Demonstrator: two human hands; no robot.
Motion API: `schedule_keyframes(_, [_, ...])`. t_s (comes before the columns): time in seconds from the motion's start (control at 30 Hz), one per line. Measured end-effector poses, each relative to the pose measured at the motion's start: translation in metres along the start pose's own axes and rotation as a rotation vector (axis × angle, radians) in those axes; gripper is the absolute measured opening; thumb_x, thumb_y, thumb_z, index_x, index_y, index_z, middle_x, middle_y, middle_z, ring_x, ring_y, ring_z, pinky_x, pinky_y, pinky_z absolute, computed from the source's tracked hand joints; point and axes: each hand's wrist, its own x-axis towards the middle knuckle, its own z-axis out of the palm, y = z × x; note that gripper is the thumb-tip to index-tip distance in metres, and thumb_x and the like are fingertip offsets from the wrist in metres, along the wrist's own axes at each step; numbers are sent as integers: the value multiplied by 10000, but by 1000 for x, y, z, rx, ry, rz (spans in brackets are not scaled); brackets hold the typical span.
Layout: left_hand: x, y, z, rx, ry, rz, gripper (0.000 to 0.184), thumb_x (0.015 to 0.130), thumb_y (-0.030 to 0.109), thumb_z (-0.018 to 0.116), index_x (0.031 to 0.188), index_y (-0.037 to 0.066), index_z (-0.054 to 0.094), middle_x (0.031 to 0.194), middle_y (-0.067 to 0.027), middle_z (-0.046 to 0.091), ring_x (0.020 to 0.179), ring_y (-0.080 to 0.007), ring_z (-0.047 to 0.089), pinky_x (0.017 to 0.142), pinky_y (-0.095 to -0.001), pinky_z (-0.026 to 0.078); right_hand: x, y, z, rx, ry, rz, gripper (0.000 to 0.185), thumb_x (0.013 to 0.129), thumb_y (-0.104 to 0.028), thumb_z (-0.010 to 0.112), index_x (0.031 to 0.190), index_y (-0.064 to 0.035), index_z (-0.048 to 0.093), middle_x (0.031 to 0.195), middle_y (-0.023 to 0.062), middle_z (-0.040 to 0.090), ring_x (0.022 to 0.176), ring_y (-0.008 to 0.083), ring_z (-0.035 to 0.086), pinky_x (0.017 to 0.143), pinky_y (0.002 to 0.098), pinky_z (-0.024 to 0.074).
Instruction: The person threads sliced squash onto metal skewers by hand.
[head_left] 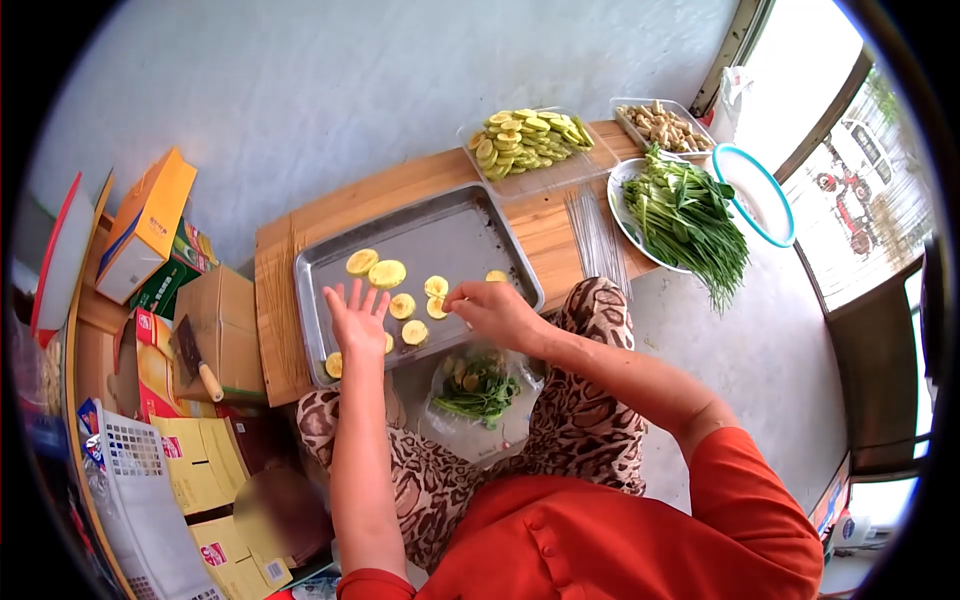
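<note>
A grey metal tray (440,225) lies on the wooden table, with several round yellow-green slices in its lower half. My left hand (357,318) is over the tray's left part, palm up with the fingers spread, and holds nothing. Just right of the slices, my right hand (492,312) has its fingers pinched together near a slice (437,307); what they hold, if anything, is hidden. Behind the tray a clear plastic tray (600,165) bears a heap of slices (520,140).
Metal skewers (597,235) lie right of the tray, beside a plate of green vegetables (690,215). A container of brownish pieces (665,125) stands behind. A bag with greens (480,390) is between the knees. A knife (197,360) rests on a cardboard box (225,320) at left.
</note>
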Motion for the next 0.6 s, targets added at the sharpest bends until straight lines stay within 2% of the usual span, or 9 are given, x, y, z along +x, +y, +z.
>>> schedule_keyframes(0.1, [-5, 2, 1, 36, -60, 13, 726, 945, 505, 395, 1461, 82, 108, 1458, -154, 265, 1207, -310, 464, 995, -458, 368, 11, 11, -26, 0, 79, -57, 210, 878, -158, 529, 966, -1, 638, 675, 74, 597, 602, 133, 521, 590, 295, 450])
schedule_keyframes(0.13, [-6, 3, 1, 56, -54, 7, 687, 958, 472, 388, 1457, 76, 131, 1446, -151, 291, 1183, -292, 483, 978, -428, 386, 19, 16, -37, -37, 41, -26, 192, 903, -140, 517, 1011, -33, 634, 684, -38, 527, 585, 53, 457, 514, 216, 389])
schedule_keyframes(0.17, [-8, 3, 1, 54, -52, 10, 687, 958, 472, 388, 1457, 76, 131, 1446, -151, 291, 1183, -292, 483, 978, -428, 386, 21, 5, -48, -18, 58, 25, 182, 899, -138, 522, 984, -33, 644, 656, -38, 522, 558, 43, 431, 489, 208, 364])
schedule_keyframes(0.23, [-9, 4, 0, 70, -86, -6, 638, 967, 439, 386, 1446, 70, 183, 1423, -149, 332, 1152, -280, 501, 950, -404, 405, 38, 12, -66, -103, 128, 34, 183, 868, -153, 534, 920, -24, 653, 637, 15, 560, 586, 93, 516, 538, 279, 438])
schedule_keyframes(0.3, [-10, 7, 0, 82, -106, -6, 612, 970, 424, 384, 1436, 66, 213, 1412, -148, 348, 1137, -274, 508, 937, -396, 412, 57, 22, -82, -117, 173, 45, 190, 858, -158, 537, 908, -24, 660, 636, 36, 580, 581, 105, 528, 542, 287, 445])
schedule_keyframes(0.37, [-10, 6, 0, 89, -135, -17, 588, 973, 409, 383, 1426, 62, 242, 1402, -147, 363, 1123, -268, 514, 924, -388, 418, 66, 19, -102, -239, 277, 19, 198, 832, -171, 552, 876, -24, 678, 684, 101, 643, 610, 160, 586, 592, 308, 473])
schedule_keyframes(0.5, [-10, 9, -2, 171, -188, -3, 603, 969, 431, 384, 1419, 53, 250, 1384, -143, 382, 1126, -254, 505, 919, -372, 430, 93, 40, -152, -300, 389, 33, 195, 823, -188, 570, 876, -41, 687, 656, 104, 631, 601, 171, 598, 583, 326, 478])
schedule_keyframes(0.6, [-12, 9, 2, 202, -177, -23, 568, 963, 412, 409, 1390, 50, 319, 1338, -145, 425, 1036, -243, 542, 867, -359, 436, 115, 56, -192, -366, 509, 32, 205, 828, -196, 561, 890, -51, 692, 646, 101, 627, 592, 185, 599, 575, 332, 477])
